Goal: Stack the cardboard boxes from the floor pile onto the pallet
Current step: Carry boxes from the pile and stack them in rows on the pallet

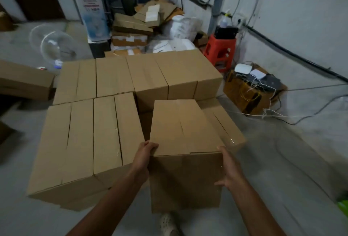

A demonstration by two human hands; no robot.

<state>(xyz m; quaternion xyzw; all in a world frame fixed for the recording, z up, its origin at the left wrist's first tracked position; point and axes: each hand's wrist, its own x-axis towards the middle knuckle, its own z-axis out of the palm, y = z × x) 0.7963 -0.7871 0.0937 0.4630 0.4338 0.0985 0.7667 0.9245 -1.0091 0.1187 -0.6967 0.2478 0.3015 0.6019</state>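
Gripping with the left hand point(146, 153) at nine o'clock, fingers hooked over the top near edge of the carried box point(184, 137). Bracing with the right hand point(228, 168) at three o'clock, wrapped round the near right corner with the thumb across the front face. Squeezed from both sides that way, most likely, to keep the top level and the weight from slipping.

Held low before the body, above a pale shoe point(169, 224) at six o'clock, and overlapping a lower box point(227, 128) at two o'clock. Judged bound for the sunken spot point(145, 122) at eleven o'clock, between that lower box and the stacked boxes point(98, 122) spreading from nine to twelve o'clock. Packed tight there, side against side, presumably to lock the layer. No pallet to be seen; hidden under the stack, if there.

Plain brown corrugated card throughout: matte, crisp-edged cuboids, top flaps meeting at a centre seam under clear tape that glints. Smooth grey concrete floor point(282, 160) beneath. Farther off, a moulded red plastic stool point(220, 51) at one o'clock and a round wire-caged fan point(54, 47) at ten o'clock.
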